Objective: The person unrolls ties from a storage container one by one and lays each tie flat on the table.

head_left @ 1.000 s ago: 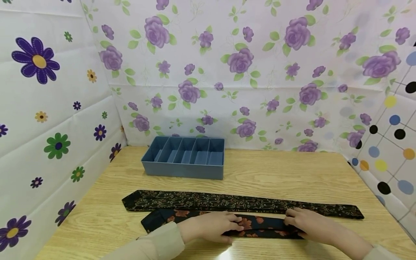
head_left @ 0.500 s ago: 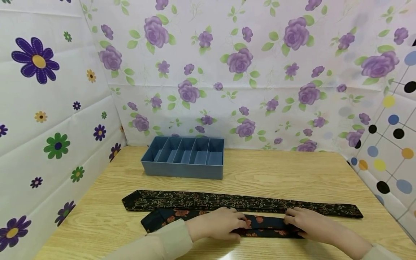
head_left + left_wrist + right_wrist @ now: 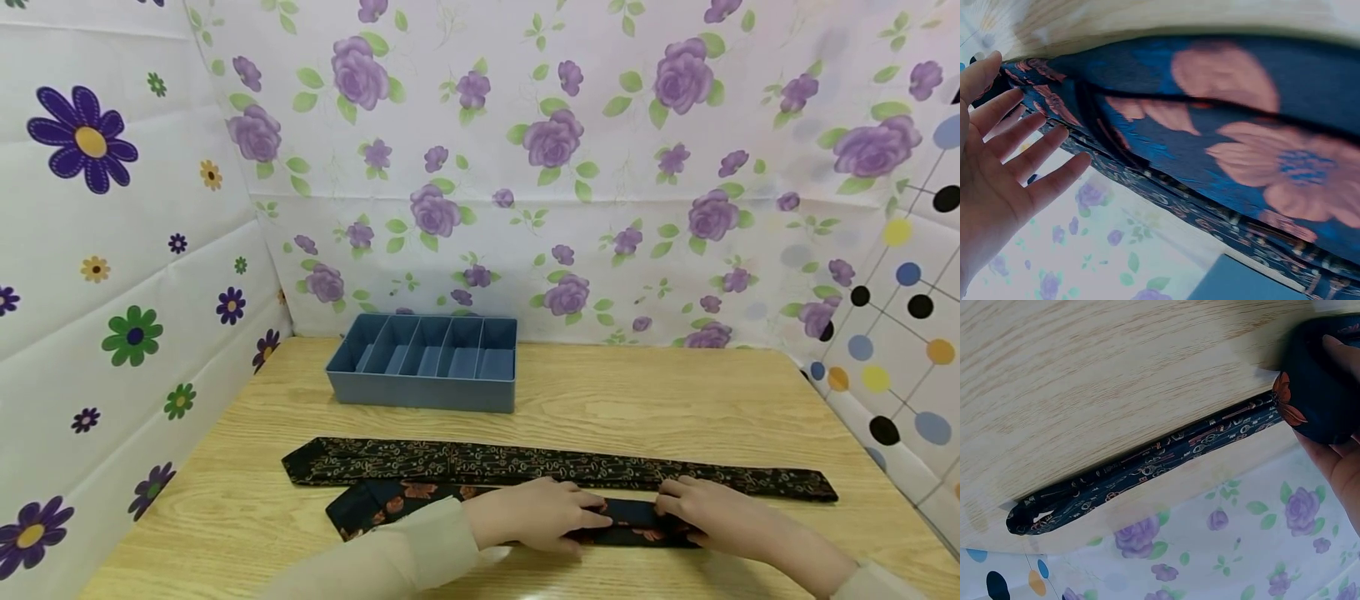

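Observation:
A dark navy necktie with orange flowers [image 3: 417,492] lies folded along the table near the front. My left hand [image 3: 542,518] rests on its middle part; in the left wrist view its fingers [image 3: 1054,181] are spread and nearly straight against the cloth. At the tie's right end, my right hand [image 3: 712,518] grips the folded loop, thumb on one side and fingers beneath, as the right wrist view shows on the floral tie [image 3: 1313,403]. Just behind it, a black necktie with a small key pattern [image 3: 495,463] is laid out lengthwise, also folded.
A blue-grey box [image 3: 423,392] with several compartments stands at the back left of the wooden table [image 3: 645,392]. Flower-printed cloth [image 3: 480,150] covers the back wall, and other patterned cloths hang at both sides.
My left hand has slid rightward along the floral necktie, toward my right hand. The right hand has stayed at the tie's right end, and the black necktie has not moved.

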The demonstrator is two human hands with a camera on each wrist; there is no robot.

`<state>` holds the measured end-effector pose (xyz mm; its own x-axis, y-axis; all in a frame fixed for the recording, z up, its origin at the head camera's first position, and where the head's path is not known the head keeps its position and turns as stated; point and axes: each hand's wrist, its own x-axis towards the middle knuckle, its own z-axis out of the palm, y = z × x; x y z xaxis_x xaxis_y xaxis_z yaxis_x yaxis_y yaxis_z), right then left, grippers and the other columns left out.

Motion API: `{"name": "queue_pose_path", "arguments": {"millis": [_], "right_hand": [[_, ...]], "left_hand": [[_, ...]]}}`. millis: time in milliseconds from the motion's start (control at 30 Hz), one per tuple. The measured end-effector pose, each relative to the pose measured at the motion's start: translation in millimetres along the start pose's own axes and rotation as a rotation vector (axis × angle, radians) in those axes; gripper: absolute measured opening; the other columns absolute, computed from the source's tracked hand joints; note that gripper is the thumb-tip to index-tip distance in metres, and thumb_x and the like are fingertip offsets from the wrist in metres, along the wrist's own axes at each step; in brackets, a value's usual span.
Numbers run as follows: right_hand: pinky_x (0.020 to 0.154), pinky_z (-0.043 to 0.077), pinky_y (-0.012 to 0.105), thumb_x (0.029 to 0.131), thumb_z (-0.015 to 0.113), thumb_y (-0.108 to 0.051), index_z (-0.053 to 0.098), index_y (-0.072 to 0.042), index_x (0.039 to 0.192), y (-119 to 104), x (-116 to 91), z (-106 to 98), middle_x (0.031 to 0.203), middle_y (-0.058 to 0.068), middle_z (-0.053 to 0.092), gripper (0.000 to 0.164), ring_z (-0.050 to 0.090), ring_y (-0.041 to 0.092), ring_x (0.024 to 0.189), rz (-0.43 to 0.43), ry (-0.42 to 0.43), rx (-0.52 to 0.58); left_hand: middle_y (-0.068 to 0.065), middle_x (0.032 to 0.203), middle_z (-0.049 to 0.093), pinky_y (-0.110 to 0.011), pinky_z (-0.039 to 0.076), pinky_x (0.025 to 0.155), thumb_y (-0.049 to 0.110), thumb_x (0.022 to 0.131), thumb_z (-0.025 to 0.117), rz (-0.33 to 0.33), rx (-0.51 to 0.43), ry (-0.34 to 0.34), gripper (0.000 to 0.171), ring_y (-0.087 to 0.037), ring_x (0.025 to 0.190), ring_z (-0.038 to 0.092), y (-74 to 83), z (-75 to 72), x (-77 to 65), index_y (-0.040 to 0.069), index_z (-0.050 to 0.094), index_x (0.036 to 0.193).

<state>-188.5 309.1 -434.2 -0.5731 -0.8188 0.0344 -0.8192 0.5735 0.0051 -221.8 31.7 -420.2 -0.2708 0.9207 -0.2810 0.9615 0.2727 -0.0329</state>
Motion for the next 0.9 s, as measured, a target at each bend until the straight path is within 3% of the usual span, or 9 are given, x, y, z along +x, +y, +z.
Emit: {"name": "queue_pose_path", "arguments": {"millis": [267,400,633,900], "right_hand": [[0.057,0.041,0.024,0.066,0.083,-0.007,0.05,-0.023,0.086,0.0,-0.6,-1.3,0.085,-0.015,0.049,0.042,0.043,0.001,0.071,0.007,-0.01,0.013],[0.06,0.046,0.026,0.067,0.083,-0.01,0.051,-0.021,0.087,-0.1,-1.4,-3.2,0.086,-0.013,0.053,0.04,0.049,0.003,0.071,0.019,-0.021,-0.006],[0.071,0.054,0.035,0.068,0.083,-0.018,0.051,-0.02,0.088,-0.3,-3.5,-9.5,0.086,-0.009,0.057,0.038,0.058,0.01,0.073,0.12,-0.138,-0.019],[0.064,0.052,0.029,0.068,0.083,-0.017,0.062,-0.021,0.093,-1.5,-5.5,-9.8,0.089,-0.008,0.057,0.033,0.058,0.009,0.076,0.101,-0.13,-0.018]], "left_hand": [[0.008,0.154,0.028,-0.022,0.045,0.099,0.048,0.093,0.051,-0.01,-0.038,-0.047,0.058,-0.009,0.138,0.035,4.0,-3.3,16.0,0.035,0.033,0.146],[0.011,0.154,0.026,-0.025,0.042,0.102,0.048,0.092,0.052,-0.031,-0.082,-0.071,0.058,-0.009,0.14,0.031,4.1,-3.4,20.0,0.036,0.033,0.146],[0.011,0.155,0.024,-0.025,0.04,0.105,0.046,0.092,0.052,-0.046,-0.127,-0.093,0.057,-0.009,0.14,0.03,3.9,-1.4,22.3,0.037,0.033,0.146],[0.011,0.155,0.024,-0.027,0.039,0.106,0.046,0.093,0.051,-0.045,-0.142,-0.103,0.057,-0.009,0.14,0.03,4.3,-2.2,21.6,0.037,0.032,0.146]]}}
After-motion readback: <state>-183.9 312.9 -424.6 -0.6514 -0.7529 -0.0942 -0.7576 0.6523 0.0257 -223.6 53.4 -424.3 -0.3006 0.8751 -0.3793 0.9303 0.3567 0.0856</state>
